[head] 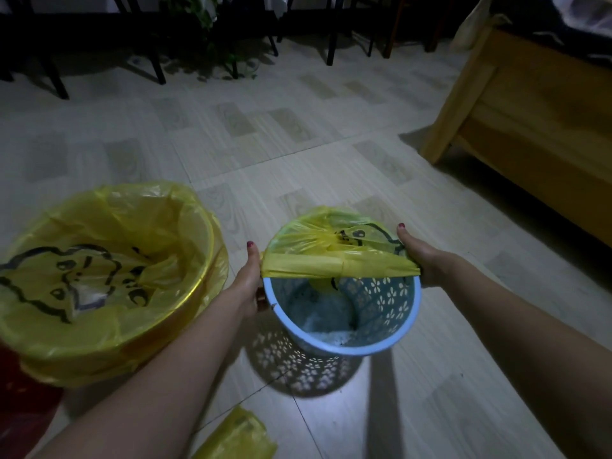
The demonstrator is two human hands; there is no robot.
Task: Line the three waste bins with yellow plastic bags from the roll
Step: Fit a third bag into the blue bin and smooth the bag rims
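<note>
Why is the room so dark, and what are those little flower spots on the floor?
Head view: the room is dim, with light falling mostly near the blue basket; it shines through the basket's flower-shaped holes, throwing a dotted shadow on the floor beneath. The far chairs are nearly black, and the wide lens bends the edges.

A home bedroom: wooden bed frame [516, 127], tiled floor [265, 154], chair legs [155, 61].

Readable text: I find none.
Bag in the left bin [82, 276]: black drawn outline only, no letters.
</note>
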